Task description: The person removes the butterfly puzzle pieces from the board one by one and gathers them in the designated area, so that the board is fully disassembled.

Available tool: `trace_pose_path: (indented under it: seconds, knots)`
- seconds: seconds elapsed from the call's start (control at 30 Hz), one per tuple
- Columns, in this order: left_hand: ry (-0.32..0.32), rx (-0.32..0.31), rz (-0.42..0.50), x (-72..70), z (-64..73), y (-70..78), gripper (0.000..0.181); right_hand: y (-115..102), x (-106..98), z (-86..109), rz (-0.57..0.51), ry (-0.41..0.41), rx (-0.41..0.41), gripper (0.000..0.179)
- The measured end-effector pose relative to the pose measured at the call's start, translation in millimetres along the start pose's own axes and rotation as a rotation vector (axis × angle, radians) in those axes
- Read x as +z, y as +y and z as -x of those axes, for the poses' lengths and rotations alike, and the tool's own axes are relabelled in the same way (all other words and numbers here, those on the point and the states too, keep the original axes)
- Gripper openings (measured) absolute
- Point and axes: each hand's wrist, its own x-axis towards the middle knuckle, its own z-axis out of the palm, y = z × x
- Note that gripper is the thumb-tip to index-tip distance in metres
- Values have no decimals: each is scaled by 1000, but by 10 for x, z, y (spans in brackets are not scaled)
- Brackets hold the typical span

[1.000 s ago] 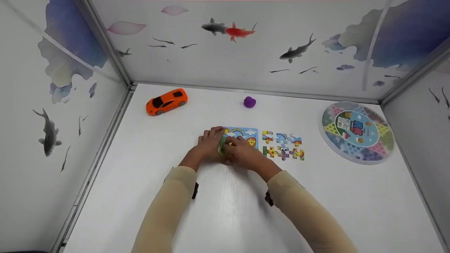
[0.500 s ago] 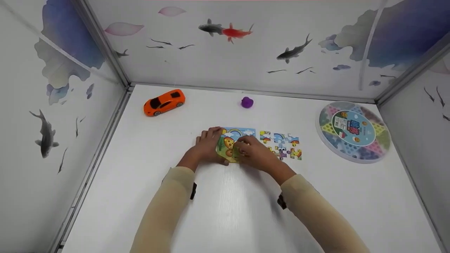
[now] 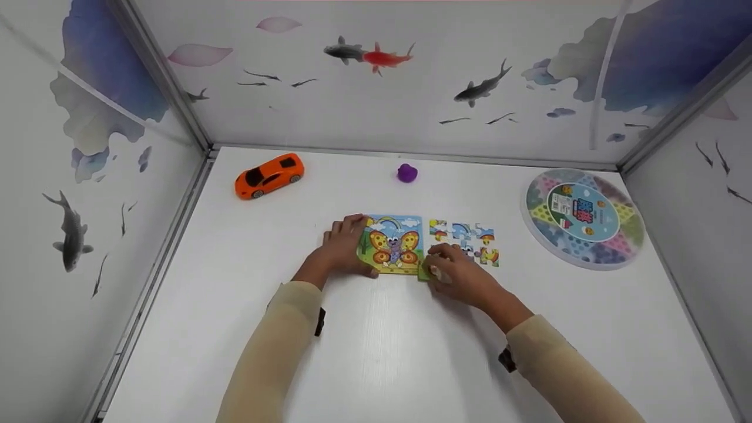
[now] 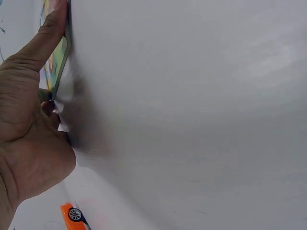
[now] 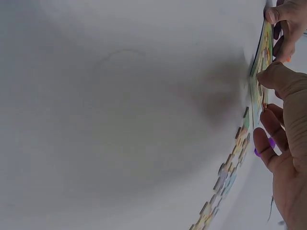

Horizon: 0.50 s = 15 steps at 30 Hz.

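Observation:
In the head view a square picture puzzle [image 3: 395, 244] with a butterfly and rainbow lies flat on the white table. My left hand [image 3: 342, 245] grips its left side, fingers at the upper left corner and thumb at the lower edge. In the left wrist view that thumb lies along the puzzle's edge [image 4: 61, 61]. Beside the lower right corner, my right hand [image 3: 464, 275] pinches a green-edged puzzle piece [image 3: 422, 272], mostly hidden by the fingers. Several loose jigsaw pieces [image 3: 461, 230] lie in two rows right of the puzzle, partly covered by this hand.
An orange toy car [image 3: 270, 176] stands at the back left. A small purple toy [image 3: 407, 173] sits at the back middle, and a round board-game box [image 3: 539, 222] lies at the right. Walls with painted fish [image 3: 388, 57] enclose the table's back and sides.
My right hand has moved rightward across the puzzle with the green-edged piece, from the lower left to beyond the right edge, uncovering the butterfly. My left hand stays at the puzzle's left side.

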Motion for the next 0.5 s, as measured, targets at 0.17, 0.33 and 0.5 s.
trace_pose_path:
  seconds: [0.17,0.33,0.5]
  knots:
    - [-1,8,5,-4,9,-7,133,72,13,151,3,29,1,27]
    - [1,6,17,-7,21,-2,132,122,37,237,13,42,6,20]
    - [0,0,23,-14,27,12,131,147,50,283,28,50,-24,18]
